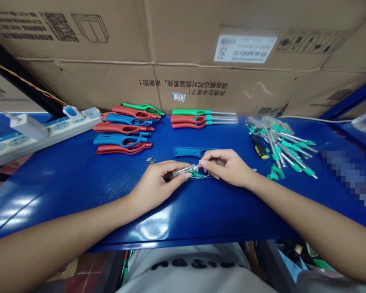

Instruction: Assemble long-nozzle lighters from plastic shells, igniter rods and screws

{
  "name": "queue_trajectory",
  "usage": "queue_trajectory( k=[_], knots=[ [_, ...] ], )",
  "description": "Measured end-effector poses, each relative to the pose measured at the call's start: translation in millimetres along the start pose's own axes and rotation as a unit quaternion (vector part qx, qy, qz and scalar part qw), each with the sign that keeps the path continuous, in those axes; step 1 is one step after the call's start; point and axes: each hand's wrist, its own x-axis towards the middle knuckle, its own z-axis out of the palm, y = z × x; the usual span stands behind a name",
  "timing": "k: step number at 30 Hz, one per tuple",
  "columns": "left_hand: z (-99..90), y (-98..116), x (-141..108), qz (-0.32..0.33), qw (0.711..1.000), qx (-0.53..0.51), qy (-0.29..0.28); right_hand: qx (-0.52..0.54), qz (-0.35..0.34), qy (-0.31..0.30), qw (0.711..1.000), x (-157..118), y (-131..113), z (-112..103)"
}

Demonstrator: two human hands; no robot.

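Observation:
My left hand (164, 179) pinches a clear lighter fuel tank (183, 171) between thumb and fingers, tilted up to the right. At the tank's right end, my right hand (222, 166) has its thumb and forefinger pressed together on a small part or thin wire, too small to make out. Below the fingers a pale wire and a green piece (201, 173) show, mostly hidden by my hands. Just behind them on the table lies a blue lighter handle half (186, 151), its right end covered by my right hand.
Coloured lighter handles (122, 139) lie stacked at left, near small screws (150, 160). Lighters with metal tubes (198, 121) lie at the back. At right are metal tubes with green parts (289, 146) and a screwdriver (260, 148). A power strip (57, 127) and cardboard (183, 73) border the table.

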Motion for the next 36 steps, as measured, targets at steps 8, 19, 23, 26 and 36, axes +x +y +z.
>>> queue_trajectory(
  k=[8,19,23,26,36],
  knots=[
    [-0.5,1,0,0.013,1.0,0.025,-0.004,-0.002,-0.024,0.012,1.0,-1,4,2],
    [-0.4,1,-1,0.014,1.0,0.026,-0.009,-0.027,-0.065,0.01,0.997,-1,11,-1],
    [-1.6,0,0,-0.002,1.0,-0.001,0.0,-0.024,-0.056,0.013,0.998,0,8,-1],
    [-6.3,0,1,-0.007,1.0,-0.014,0.001,-0.026,-0.048,0.024,0.998,0,9,-3],
    [-28.9,8,6,0.076,0.967,0.232,-0.069,-0.028,-0.038,0.051,0.998,3,11,-11]
  ],
)
